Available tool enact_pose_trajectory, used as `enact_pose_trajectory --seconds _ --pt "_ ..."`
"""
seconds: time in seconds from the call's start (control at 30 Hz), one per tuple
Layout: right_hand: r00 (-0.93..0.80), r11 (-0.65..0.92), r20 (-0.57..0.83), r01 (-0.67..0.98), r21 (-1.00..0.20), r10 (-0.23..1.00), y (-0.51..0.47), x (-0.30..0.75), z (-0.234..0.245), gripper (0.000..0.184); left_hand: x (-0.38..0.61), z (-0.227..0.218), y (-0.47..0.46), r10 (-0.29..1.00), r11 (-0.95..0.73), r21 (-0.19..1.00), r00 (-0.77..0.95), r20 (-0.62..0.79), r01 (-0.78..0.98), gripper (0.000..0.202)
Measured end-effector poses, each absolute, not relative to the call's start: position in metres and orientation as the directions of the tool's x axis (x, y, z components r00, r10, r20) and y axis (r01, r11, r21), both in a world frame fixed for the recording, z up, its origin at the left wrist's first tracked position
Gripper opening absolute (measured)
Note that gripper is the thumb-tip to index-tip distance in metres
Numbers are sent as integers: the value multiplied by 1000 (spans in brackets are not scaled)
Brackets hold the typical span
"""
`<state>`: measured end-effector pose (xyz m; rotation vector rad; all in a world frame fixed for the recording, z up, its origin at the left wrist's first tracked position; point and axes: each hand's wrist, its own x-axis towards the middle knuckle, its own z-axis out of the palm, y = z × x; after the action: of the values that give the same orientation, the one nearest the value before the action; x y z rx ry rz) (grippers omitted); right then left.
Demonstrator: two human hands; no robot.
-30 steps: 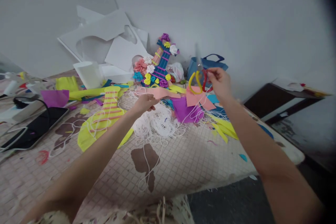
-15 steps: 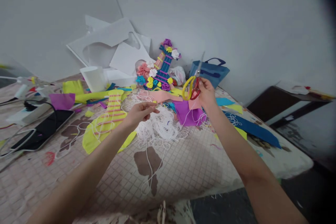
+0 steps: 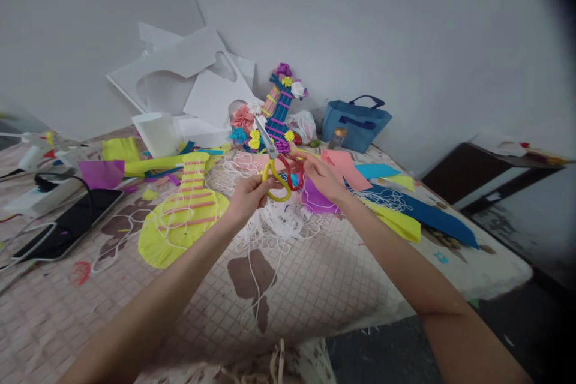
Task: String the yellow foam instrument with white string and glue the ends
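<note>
Scissors with one yellow and one red handle (image 3: 271, 197) are held up between my two hands, blades pointing up and to the left. My left hand (image 3: 249, 198) is closed at the yellow loop. My right hand (image 3: 321, 177) has its fingers at the red loop, partly hiding it. Beneath them lies a loose heap of white string (image 3: 285, 222), with purple paper (image 3: 315, 197) beside it. To the left rests a yellow guitar-shaped piece (image 3: 180, 231) with pink strips across it and white string over it.
A decorated guitar shape with paper flowers (image 3: 279, 111) leans at the wall, near a blue bag (image 3: 355, 123) and a jar (image 3: 337, 137). White board offcuts (image 3: 211, 99) and a paper roll (image 3: 157, 135) stand at back left. A dark tablet (image 3: 67, 228) and a power strip (image 3: 33, 199) lie left.
My right hand has brought the scissors left and down to my left hand, which now touches the yellow handle. A small yellow bit at my left fingertips no longer shows.
</note>
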<state>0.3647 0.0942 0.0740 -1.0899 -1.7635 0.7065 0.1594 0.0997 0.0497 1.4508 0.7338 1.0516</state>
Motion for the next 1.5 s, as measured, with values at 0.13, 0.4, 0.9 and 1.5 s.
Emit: enact_pose_trajectory --seconds 0.13,0.4,0.9,1.5 --pt "-295 350 213 563 -749 931 89 395 63 47 145 57 106 911 -141 972 361 202 -188 30" --pt "-55 247 511 916 -316 858 74 436 69 20 129 57 104 918 -97 984 368 148 -152 27" --pt "-92 361 356 409 -838 930 71 302 53 49 118 79 79 882 -385 891 382 277 242 25" --pt "-463 45 69 -62 -997 884 19 344 51 56 50 59 61 936 -94 983 349 33 159 35"
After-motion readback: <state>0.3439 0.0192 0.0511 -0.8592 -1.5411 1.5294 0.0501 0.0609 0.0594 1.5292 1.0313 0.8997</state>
